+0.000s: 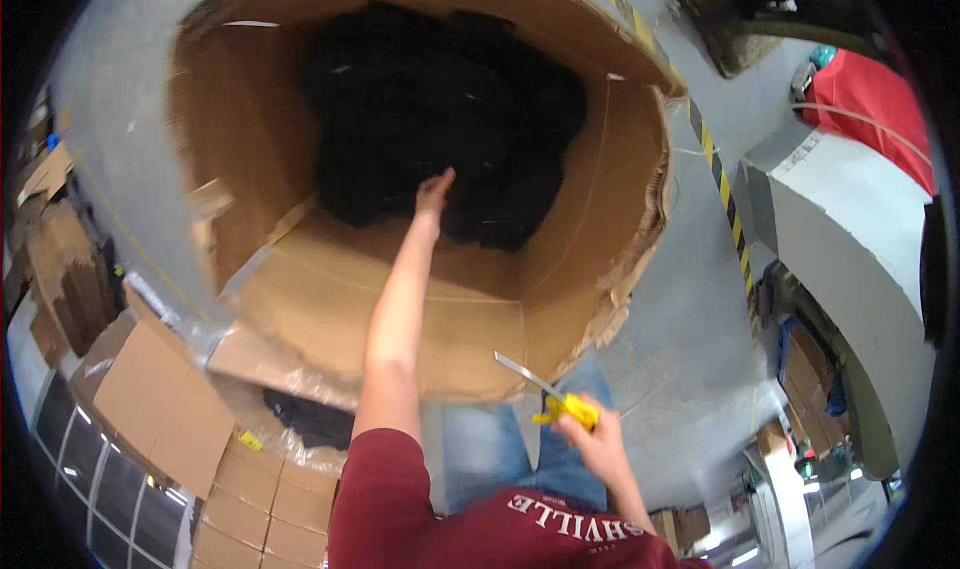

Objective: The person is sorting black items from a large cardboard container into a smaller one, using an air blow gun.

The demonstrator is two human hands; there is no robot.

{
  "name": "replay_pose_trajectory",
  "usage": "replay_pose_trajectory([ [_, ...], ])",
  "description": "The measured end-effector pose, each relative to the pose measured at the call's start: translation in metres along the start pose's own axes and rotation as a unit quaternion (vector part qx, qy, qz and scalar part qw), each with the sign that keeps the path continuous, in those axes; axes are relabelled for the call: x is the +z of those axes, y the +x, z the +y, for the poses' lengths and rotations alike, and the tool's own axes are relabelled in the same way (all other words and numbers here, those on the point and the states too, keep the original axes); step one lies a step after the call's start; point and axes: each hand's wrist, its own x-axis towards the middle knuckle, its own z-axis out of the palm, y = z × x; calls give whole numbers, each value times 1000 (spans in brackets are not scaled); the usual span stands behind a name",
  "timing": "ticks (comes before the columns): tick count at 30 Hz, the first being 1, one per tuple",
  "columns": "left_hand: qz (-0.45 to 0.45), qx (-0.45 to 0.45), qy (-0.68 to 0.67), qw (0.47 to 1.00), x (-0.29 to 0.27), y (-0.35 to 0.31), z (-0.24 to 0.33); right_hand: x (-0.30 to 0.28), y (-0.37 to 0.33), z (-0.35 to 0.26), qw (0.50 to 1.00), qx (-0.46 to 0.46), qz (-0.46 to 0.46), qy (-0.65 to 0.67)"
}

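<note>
A large cardboard box (pixel 470 344) stands open in front of me, with a heap of black fabric-like material (pixel 450 99) inside. My left arm stretches over the near wall into it. My left hand (pixel 433 193) is at the near edge of the black heap, its fingers partly spread and nothing visible in them. Whether it touches the heap is hard to tell. Outside the box, close to my body, my right hand (pixel 597 441) grips a yellow-handled tool (pixel 575 411). Its long, narrow metal blade points up and left.
Smaller cardboard boxes (pixel 262 499) stand at the lower left beside an open carton flap (pixel 160 399). Black-and-yellow floor tape (pixel 722 189) runs along the right. Beyond it are a white curved-looking structure (pixel 850 199) and a red cloth-like thing (pixel 870 104).
</note>
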Motion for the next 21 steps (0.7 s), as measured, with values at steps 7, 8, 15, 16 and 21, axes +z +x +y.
replay_pose_trajectory([
  [7,87,-39,-130,987,83,130,-12,-4,43,40,991,47,23,122],
  [8,143,-47,-144,978,86,133,-9,-6,45,44,987,49,33,147],
  [15,-16,-10,-243,970,71,85,23,-18,32,45,998,6,45,53],
  [16,7,32,-222,975,70,66,30,-17,28,43,995,-60,72,40],
  [21,143,276,89,946,44,-85,80,-25,-2,25,982,-142,94,83],
])
